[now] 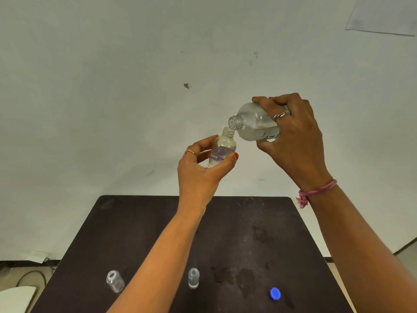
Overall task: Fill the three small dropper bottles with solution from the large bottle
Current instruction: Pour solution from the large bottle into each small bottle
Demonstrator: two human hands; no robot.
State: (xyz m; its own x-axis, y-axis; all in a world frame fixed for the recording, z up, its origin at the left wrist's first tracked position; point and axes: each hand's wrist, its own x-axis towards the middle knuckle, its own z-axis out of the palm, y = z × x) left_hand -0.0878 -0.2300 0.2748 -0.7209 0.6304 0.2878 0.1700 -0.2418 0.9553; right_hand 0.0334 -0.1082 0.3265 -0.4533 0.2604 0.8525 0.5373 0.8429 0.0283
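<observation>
My right hand (293,141) grips the large clear bottle (252,125), tipped with its open mouth pointing down-left. That mouth sits just over the open neck of a small clear bottle (223,147) with a purple label, which my left hand (200,168) holds upright between thumb and fingers, raised above the table. Two more small clear bottles stand uncapped on the dark table (158,222): one at the front left (115,281), one near the front middle (193,277) beside my left forearm.
A blue cap (275,293) lies on the table at the front right. Wet patches darken the tabletop near the middle. A pale wall stands behind the table. Cables and a white object lie on the floor at the lower left.
</observation>
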